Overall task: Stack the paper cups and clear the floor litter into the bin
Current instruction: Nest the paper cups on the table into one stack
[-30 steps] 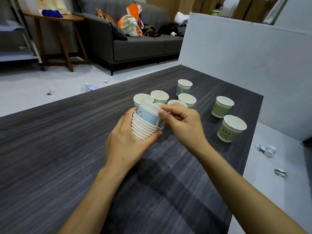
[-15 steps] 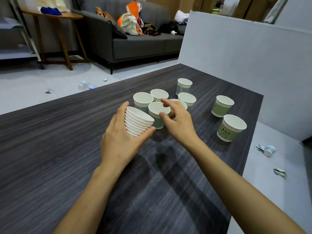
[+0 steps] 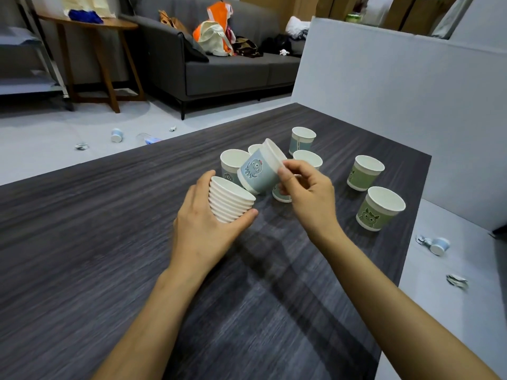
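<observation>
Above the table (image 3: 109, 242), left hand (image 3: 203, 229) grips the cup stack (image 3: 230, 200); right hand (image 3: 310, 196) pinches a blue cup (image 3: 258, 171).

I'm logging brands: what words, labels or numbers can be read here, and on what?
None can be read.
The blue cup in the right hand bears only an octopus drawing; the near green cup only a creature drawing.
The stack in the left hand shows plain rims.
The bags on the sofa are too blurred.
</observation>
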{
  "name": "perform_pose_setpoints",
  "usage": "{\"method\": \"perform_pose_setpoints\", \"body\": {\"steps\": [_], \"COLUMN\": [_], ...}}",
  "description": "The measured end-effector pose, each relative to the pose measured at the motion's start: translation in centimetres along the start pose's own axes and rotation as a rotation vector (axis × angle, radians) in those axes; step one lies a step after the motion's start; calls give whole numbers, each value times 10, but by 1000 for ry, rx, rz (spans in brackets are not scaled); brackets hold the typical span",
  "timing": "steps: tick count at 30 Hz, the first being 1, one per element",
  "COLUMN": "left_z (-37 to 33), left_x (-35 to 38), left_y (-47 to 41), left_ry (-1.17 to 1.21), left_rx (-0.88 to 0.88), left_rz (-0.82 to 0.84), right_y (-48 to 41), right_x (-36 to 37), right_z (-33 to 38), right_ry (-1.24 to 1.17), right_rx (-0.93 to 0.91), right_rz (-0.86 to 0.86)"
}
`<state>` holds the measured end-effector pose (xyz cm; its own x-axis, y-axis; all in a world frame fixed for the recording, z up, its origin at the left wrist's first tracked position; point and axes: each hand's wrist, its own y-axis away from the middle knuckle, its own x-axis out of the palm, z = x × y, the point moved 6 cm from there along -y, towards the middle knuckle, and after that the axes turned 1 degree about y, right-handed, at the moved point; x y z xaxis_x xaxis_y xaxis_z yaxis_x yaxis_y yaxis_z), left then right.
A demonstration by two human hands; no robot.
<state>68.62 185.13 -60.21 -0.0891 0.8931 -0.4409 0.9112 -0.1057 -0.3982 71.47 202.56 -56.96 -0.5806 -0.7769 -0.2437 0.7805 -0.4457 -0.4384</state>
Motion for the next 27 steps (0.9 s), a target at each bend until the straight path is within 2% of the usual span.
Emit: {"method": "perform_pose_setpoints", "body": {"steps": [4,9,14,18,20,22,23,25,27], "left_z": [-2,-14,-19,-19,-18,-16,-15,-14,-14], "left_x": [2,7,9,14,15,14,14,14,14], "left_y": [2,6,9,12,12,12,11,10,10], "left_ry": [-14,1,37,58,51,28,20,15,20], "left_rx": [1,70,142,132,116,113,115,119,123], "left_rz": [15,41,43,47,40,35,31,29,25], "right_y": [10,26,40,40,29,13,6,-4,-11], "right_x": [-8,8,18,15,5,-14,-20,-21,-16], "right_z": [22,22,10,9,1,-15,-22,-34,-45], "right_ry": [-167,-68,-208,-160,-173,-91,19,246,368], "right_rx": [-35,-91,111,91,113,153,145,114,98], "right_rz": [21,150,248,295,198,-19,-68,-22,62]}}
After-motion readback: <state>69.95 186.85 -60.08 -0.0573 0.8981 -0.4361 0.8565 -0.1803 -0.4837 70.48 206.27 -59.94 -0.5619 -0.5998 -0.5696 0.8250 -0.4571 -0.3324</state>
